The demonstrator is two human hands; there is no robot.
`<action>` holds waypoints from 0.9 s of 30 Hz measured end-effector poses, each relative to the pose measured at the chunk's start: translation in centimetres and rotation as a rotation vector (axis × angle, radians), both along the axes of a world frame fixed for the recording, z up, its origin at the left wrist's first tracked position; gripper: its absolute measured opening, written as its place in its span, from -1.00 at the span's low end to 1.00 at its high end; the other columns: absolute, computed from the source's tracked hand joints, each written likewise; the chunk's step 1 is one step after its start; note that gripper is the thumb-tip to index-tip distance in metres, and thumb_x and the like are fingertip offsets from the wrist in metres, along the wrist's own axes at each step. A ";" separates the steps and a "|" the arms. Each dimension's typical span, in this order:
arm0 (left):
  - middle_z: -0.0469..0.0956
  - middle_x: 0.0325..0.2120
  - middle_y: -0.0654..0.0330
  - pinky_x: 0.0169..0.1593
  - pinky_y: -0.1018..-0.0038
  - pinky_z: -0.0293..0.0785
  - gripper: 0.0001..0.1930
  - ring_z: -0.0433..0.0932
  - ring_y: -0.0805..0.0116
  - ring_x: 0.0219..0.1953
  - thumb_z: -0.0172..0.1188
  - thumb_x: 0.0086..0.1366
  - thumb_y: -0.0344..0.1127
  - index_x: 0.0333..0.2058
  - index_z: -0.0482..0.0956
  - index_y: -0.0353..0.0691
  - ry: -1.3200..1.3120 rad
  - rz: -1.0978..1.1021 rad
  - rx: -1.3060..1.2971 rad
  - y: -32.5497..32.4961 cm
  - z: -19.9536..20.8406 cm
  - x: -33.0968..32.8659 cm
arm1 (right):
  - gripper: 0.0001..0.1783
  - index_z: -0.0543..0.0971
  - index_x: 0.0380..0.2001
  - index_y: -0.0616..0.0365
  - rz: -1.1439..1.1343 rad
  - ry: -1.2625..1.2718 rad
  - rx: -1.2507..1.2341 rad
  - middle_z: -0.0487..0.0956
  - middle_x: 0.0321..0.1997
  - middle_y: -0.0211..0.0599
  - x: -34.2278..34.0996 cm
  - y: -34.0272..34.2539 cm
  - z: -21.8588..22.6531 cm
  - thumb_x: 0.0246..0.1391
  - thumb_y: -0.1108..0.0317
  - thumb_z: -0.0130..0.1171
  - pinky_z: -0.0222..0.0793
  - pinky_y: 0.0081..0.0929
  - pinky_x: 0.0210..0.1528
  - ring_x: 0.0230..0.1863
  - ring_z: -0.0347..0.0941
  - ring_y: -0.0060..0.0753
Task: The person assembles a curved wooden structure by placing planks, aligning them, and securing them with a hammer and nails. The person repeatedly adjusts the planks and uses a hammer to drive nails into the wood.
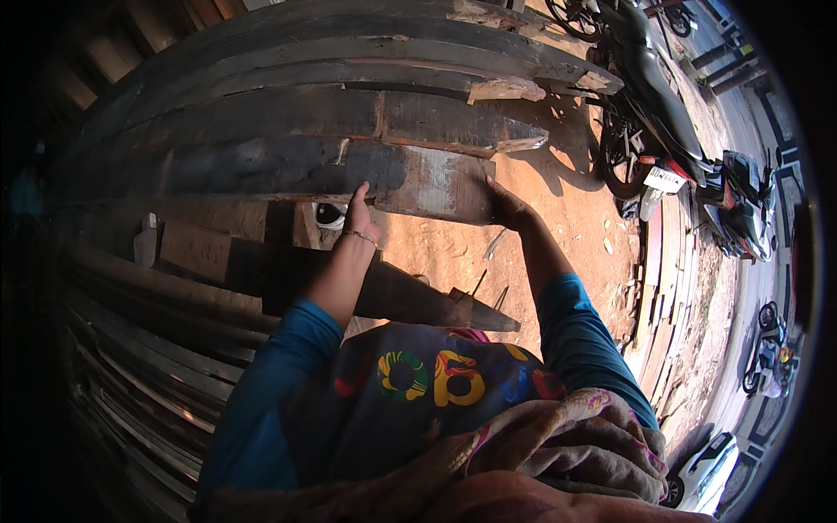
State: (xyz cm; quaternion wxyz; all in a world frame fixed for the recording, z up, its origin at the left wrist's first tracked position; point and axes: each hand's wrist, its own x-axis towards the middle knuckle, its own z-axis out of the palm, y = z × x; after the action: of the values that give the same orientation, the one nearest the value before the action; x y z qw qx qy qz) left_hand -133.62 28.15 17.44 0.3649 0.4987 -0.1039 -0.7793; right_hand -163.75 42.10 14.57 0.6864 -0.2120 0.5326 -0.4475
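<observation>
A long, dark wooden plank (279,168) runs across in front of me, its lighter, worn end toward the right. My left hand (361,218) grips its near edge, thumb on top and the fingers hidden beneath. At the plank's right end, my right hand (510,207) is closed around the corner, with most of its fingers out of sight. Just beyond lies another dark plank (436,120) with a splintered end. Closer to my body, a dark board (392,292) narrows to a point on the right.
More long timbers (349,54) lie side by side at the far side. Stacked lumber (148,392) fills the lower left. Sandy ground (567,235) shows right of the planks. Parked motorcycles (654,96) stand at the far right, and a white car (706,475) is at the lower right.
</observation>
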 end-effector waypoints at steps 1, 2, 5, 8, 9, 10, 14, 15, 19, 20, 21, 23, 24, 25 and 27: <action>0.45 0.00 0.19 0.11 0.16 0.38 -0.42 0.44 0.20 0.01 0.29 0.09 -0.05 0.06 0.41 -0.15 -0.057 0.024 0.027 0.6 1.9 -0.2 | 0.08 0.13 0.32 0.18 -0.026 -0.067 0.004 0.22 0.33 0.01 0.5 -0.6 -0.3 -0.04 -0.43 0.06 0.10 0.04 0.28 0.32 0.20 -0.06; 0.46 -0.01 0.19 0.10 0.17 0.38 -0.42 0.45 0.20 0.00 0.30 0.07 -0.06 0.05 0.42 -0.14 -0.114 0.052 0.055 0.8 2.9 -0.2 | 0.04 0.16 0.30 0.16 -0.049 -0.135 0.011 0.25 0.32 -0.06 0.9 -1.0 -0.7 -0.05 -0.39 0.11 0.13 -0.01 0.27 0.31 0.21 -0.11; 0.41 -0.03 0.22 0.10 0.16 0.26 -0.37 0.35 0.23 -0.02 0.39 -0.03 -0.02 0.03 0.41 -0.04 -0.111 -0.026 0.037 -0.5 -2.4 0.1 | -0.03 0.20 0.27 0.14 -0.157 -0.167 -0.109 0.31 0.27 -0.10 1.6 -1.7 -2.3 -0.05 -0.29 0.17 0.19 -0.10 0.26 0.27 0.25 -0.12; 0.45 -0.12 0.32 -0.05 0.31 0.28 -0.43 0.38 0.35 -0.09 0.45 -0.03 0.04 -0.05 0.47 0.04 -0.071 0.023 0.114 -0.5 -1.3 -0.7 | -0.16 0.29 0.22 0.10 -0.315 -0.186 -0.038 0.39 0.18 -0.14 3.0 -2.2 -1.9 -0.03 -0.17 0.18 0.24 -0.17 0.21 0.17 0.33 -0.15; 0.46 -0.15 0.34 -0.09 0.36 0.29 -0.44 0.40 0.38 -0.10 0.45 -0.02 0.05 -0.07 0.49 0.04 -0.063 0.012 0.126 -1.5 -4.0 0.5 | -0.18 0.30 0.21 0.10 -0.308 -0.189 -0.039 0.40 0.17 -0.15 3.4 -2.6 -1.4 -0.02 -0.16 0.18 0.24 -0.18 0.21 0.17 0.33 -0.16; 0.48 -0.17 0.37 -0.12 0.41 0.29 -0.46 0.42 0.41 -0.11 0.46 -0.02 0.06 -0.08 0.51 0.05 -0.054 -0.015 0.145 -2.4 -5.7 0.8 | -0.21 0.32 0.19 0.09 -0.318 -0.188 -0.033 0.41 0.16 -0.16 3.3 -2.5 -2.0 -0.01 -0.15 0.17 0.25 -0.18 0.20 0.16 0.34 -0.16; 0.51 -0.15 0.35 -0.09 0.41 0.35 -0.48 0.44 0.36 -0.13 0.41 0.06 0.04 -0.04 0.51 0.00 -0.078 -0.084 0.103 -1.2 0.3 -1.0 | -0.26 0.31 0.21 0.11 -0.369 -0.201 -0.023 0.40 0.18 -0.18 2.6 -1.5 -3.4 0.05 -0.09 0.13 0.25 -0.18 0.21 0.17 0.33 -0.16; 0.52 -0.09 0.31 -0.02 0.35 0.38 -0.49 0.45 0.28 -0.07 0.39 0.10 0.00 -0.01 0.49 -0.02 -0.096 -0.103 0.136 -0.9 1.1 -0.8 | -0.26 0.30 0.21 0.12 -0.359 -0.238 -0.023 0.39 0.19 -0.17 2.8 -1.0 -3.2 0.06 -0.08 0.13 0.25 -0.18 0.21 0.18 0.33 -0.16; 0.50 0.02 0.18 0.14 0.16 0.38 -0.56 0.45 0.19 0.09 0.28 0.22 -0.12 0.02 0.47 -0.14 0.132 -0.069 0.030 0.3 -0.1 1.2 | -0.26 0.26 0.23 0.14 -0.341 -0.325 0.011 0.37 0.21 -0.12 4.4 0.5 -0.4 0.11 -0.08 0.10 0.29 -0.13 0.20 0.19 0.34 -0.11; 0.50 0.02 0.18 0.13 0.15 0.39 -0.57 0.46 0.19 0.07 0.27 0.23 -0.13 0.02 0.47 -0.15 0.130 -0.082 0.062 0.9 -0.2 1.3 | -0.26 0.25 0.23 0.14 -0.348 -0.321 0.030 0.37 0.22 -0.11 4.7 1.3 0.1 0.12 -0.09 0.10 0.31 -0.11 0.18 0.18 0.35 -0.09; 0.50 0.01 0.18 0.13 0.15 0.40 -0.58 0.48 0.20 0.04 0.26 0.23 -0.15 0.02 0.47 -0.15 0.127 -0.097 0.077 0.7 0.8 1.0 | -0.27 0.25 0.23 0.15 -0.323 -0.338 -0.028 0.36 0.22 -0.11 4.5 1.8 -0.3 0.13 -0.07 0.09 0.31 -0.11 0.19 0.19 0.34 -0.09; 0.52 -0.01 0.19 0.09 0.15 0.44 -0.61 0.51 0.24 0.00 0.24 0.25 -0.16 0.01 0.47 -0.14 0.103 -0.098 0.052 1.6 3.0 0.9 | -0.27 0.23 0.24 0.17 -0.350 -0.323 -0.016 0.36 0.21 -0.10 4.6 2.3 0.8 0.13 -0.04 0.08 0.30 -0.15 0.20 0.20 0.33 -0.11; 0.51 -0.01 0.20 0.09 0.17 0.43 -0.61 0.50 0.26 0.01 0.24 0.25 -0.16 0.01 0.46 -0.14 0.092 -0.092 0.017 2.1 4.1 0.8 | -0.28 0.22 0.24 0.19 -0.357 -0.318 -0.013 0.36 0.21 -0.09 4.8 2.3 1.9 0.13 -0.02 0.07 0.29 -0.16 0.20 0.20 0.32 -0.11; 0.51 -0.01 0.21 0.09 0.19 0.43 -0.60 0.49 0.28 0.02 0.24 0.25 -0.15 0.02 0.46 -0.13 0.079 -0.091 -0.021 2.4 5.2 0.5 | -0.27 0.23 0.24 0.17 -0.346 -0.297 -0.058 0.36 0.21 -0.09 5.0 2.5 2.9 0.13 -0.04 0.06 0.30 -0.16 0.20 0.20 0.33 -0.10; 0.48 0.01 0.26 0.08 0.25 0.40 -0.57 0.45 0.36 0.06 0.25 0.24 -0.12 0.05 0.43 -0.09 -0.003 -0.165 0.017 2.4 9.3 0.2 | -0.26 0.22 0.25 0.17 -0.334 -0.269 -0.109 0.36 0.22 -0.09 4.6 2.7 4.8 0.14 -0.08 0.05 0.30 -0.16 0.20 0.20 0.33 -0.10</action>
State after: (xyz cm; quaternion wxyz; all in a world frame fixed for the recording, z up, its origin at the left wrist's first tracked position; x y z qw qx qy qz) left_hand -133.41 30.53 26.76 0.2949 0.4930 -0.1386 -0.8067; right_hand -159.11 44.82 19.33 0.6550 -0.0963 0.4390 -0.6074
